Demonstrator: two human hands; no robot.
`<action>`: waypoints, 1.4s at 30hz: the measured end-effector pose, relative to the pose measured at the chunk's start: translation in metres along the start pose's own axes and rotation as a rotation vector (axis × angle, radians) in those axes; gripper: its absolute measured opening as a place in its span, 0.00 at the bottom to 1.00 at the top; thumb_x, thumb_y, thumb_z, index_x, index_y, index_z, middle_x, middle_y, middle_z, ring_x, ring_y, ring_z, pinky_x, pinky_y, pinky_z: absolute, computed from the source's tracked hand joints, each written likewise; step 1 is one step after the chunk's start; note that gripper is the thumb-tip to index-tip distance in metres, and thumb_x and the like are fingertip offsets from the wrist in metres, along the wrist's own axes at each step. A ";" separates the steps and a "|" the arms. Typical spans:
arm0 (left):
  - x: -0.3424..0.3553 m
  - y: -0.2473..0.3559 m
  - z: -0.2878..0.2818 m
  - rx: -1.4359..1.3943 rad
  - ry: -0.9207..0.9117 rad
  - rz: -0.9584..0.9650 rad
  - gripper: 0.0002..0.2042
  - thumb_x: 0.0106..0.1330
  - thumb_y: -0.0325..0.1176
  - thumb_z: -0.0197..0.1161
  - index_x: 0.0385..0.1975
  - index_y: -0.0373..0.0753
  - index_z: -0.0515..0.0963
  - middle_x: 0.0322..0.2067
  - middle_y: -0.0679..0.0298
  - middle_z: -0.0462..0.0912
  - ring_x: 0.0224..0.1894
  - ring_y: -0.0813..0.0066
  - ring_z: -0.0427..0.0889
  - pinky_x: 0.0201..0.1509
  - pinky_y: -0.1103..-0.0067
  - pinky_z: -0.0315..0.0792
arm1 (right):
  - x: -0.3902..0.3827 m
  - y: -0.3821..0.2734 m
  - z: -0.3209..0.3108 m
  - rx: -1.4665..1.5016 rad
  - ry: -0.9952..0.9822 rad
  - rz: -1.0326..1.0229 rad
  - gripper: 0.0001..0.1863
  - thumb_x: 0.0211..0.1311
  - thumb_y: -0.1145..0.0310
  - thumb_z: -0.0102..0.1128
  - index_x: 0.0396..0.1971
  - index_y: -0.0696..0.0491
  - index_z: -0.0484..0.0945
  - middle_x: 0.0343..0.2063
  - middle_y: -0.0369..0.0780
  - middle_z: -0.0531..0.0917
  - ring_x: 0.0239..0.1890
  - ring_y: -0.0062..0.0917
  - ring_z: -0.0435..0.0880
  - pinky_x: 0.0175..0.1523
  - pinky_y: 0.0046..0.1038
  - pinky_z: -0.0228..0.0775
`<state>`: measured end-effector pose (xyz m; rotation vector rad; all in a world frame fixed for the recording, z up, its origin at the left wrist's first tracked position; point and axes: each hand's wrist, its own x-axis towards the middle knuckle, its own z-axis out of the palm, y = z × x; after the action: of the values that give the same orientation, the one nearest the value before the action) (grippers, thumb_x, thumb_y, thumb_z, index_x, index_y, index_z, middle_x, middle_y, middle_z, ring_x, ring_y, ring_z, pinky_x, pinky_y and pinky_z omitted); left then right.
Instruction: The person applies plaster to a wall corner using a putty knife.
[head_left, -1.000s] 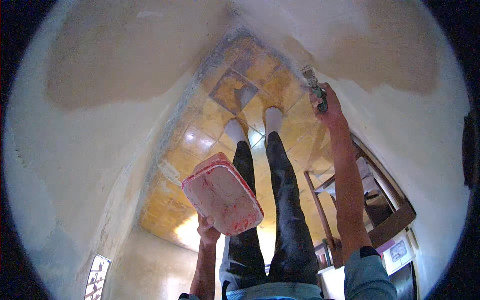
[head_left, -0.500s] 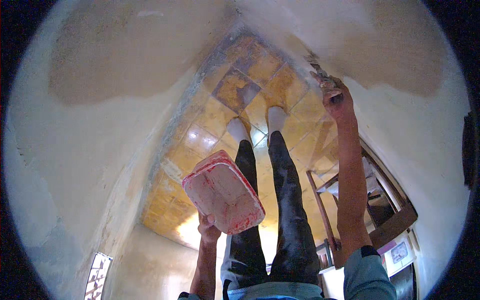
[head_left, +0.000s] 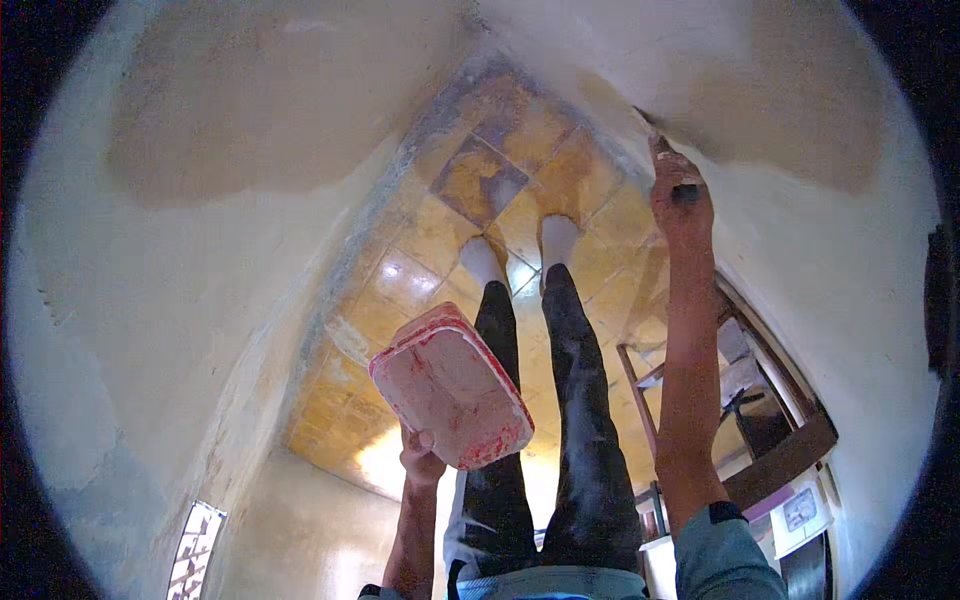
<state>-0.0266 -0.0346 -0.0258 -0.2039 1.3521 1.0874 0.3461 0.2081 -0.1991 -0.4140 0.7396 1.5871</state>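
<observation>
My left hand [head_left: 422, 458] grips the near edge of a red plastic tub [head_left: 455, 390], tilted so its inside shows. Pale, dried-looking filler coats the tub, with red showing through in streaks. Stretched forward along the right wall, my right hand [head_left: 684, 200] is closed around a putty knife [head_left: 645, 116]. Its thin dark blade lies at the wall, by the edge of a brownish patch [head_left: 800, 130]. A dark piece, apparently part of the handle, shows at the hand. Most of the grip is hidden by the fingers.
Another brownish patch [head_left: 220, 120] covers part of the left wall [head_left: 110, 300]. Both walls meet at a corner ahead, above a yellow tiled floor [head_left: 410, 235]. A dark wooden frame [head_left: 790, 460] stands by my right arm, with objects around it. A slatted opening [head_left: 196, 550] is at lower left.
My right hand has turned and shifted slightly; the knife blade has swung a little up and right along the wall. The tub in my left hand stays nearly where it was.
</observation>
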 end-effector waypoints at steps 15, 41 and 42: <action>-0.003 0.010 0.006 0.008 -0.014 -0.122 0.41 0.43 0.38 0.64 0.59 0.41 0.50 0.54 0.58 0.61 0.56 0.59 0.61 0.58 0.65 0.57 | 0.015 0.030 -0.018 0.139 0.037 0.098 0.21 0.58 0.73 0.40 0.52 0.65 0.57 0.23 0.36 0.70 0.16 0.16 0.69 0.30 0.19 0.74; -0.004 0.012 -0.007 0.022 0.018 -0.004 0.35 0.47 0.43 0.62 0.53 0.30 0.57 0.50 0.52 0.66 0.51 0.52 0.67 0.55 0.61 0.63 | 0.036 0.058 0.003 -0.022 0.003 -0.142 0.14 0.53 0.80 0.43 0.40 0.69 0.63 0.26 0.42 0.72 0.27 0.22 0.74 0.33 0.19 0.76; -0.005 0.012 -0.007 0.045 0.028 -0.012 0.35 0.47 0.43 0.62 0.53 0.31 0.57 0.50 0.52 0.66 0.51 0.53 0.67 0.55 0.61 0.63 | 0.034 0.058 0.004 -0.018 -0.023 -0.142 0.14 0.53 0.80 0.43 0.40 0.70 0.63 0.26 0.42 0.72 0.26 0.22 0.74 0.33 0.20 0.76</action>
<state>-0.0395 -0.0354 -0.0185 -0.1953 1.3976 1.0463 0.2851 0.2353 -0.2056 -0.4509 0.6639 1.4639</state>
